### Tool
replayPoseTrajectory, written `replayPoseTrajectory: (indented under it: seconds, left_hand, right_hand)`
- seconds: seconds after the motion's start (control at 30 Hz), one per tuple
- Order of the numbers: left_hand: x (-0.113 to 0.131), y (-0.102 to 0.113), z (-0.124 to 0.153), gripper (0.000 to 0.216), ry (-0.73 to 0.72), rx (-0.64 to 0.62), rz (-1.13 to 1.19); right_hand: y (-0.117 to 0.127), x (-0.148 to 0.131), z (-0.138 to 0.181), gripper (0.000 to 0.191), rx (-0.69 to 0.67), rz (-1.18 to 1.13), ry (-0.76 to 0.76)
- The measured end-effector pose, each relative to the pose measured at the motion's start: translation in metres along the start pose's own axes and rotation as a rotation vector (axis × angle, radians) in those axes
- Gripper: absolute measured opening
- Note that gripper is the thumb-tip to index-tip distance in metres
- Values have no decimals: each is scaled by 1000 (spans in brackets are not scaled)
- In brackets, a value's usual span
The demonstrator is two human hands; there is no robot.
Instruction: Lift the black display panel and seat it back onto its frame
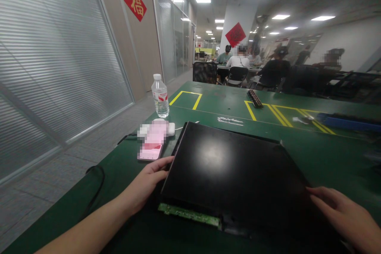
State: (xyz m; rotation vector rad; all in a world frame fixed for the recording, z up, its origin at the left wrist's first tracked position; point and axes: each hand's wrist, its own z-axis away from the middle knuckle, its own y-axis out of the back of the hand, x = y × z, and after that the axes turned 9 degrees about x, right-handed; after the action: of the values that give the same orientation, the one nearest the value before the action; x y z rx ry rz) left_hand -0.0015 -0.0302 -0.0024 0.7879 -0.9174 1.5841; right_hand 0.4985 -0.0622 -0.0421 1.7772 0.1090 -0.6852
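Observation:
A flat, black, rectangular case (pixel 238 170) with a smooth top lies in front of me on the green table. Along its near edge a strip of green circuit board (pixel 189 213) sticks out. My left hand (pixel 153 180) grips the case's left side, its thumb and forefinger at the edge and the other fingers hidden below. On the opposite side my right hand (pixel 342 210) holds the right edge, fingers bent against it and their tips partly out of sight. Just beyond my left hand lies a pink-screened phone (pixel 153 145).
A water bottle (pixel 160 97) stands at the table's left edge, near a white charger-like item (pixel 172 129) and a black cable (pixel 99 182). Farther back are a dark ribbed strip (pixel 254 98), yellow tape marks (pixel 279 115) and a blue object (pixel 348 121). People sit at another table beyond.

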Motion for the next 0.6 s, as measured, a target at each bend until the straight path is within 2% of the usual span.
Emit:
replayPoseTrajectory:
  seconds: [0.23,0.43,0.6]
  left_hand:
    - [9,-2,6,64,-50,20,-90]
    - [7,5,4,63,-189,-101,-169]
    - [0,11,1,68,-218,-115,-211]
  right_hand:
    - [-1,-4,1,39,1,9,-18]
    - [-1,-5,3,37,25,24,21]
    - [-4,-4,4,40,42,25,-27]
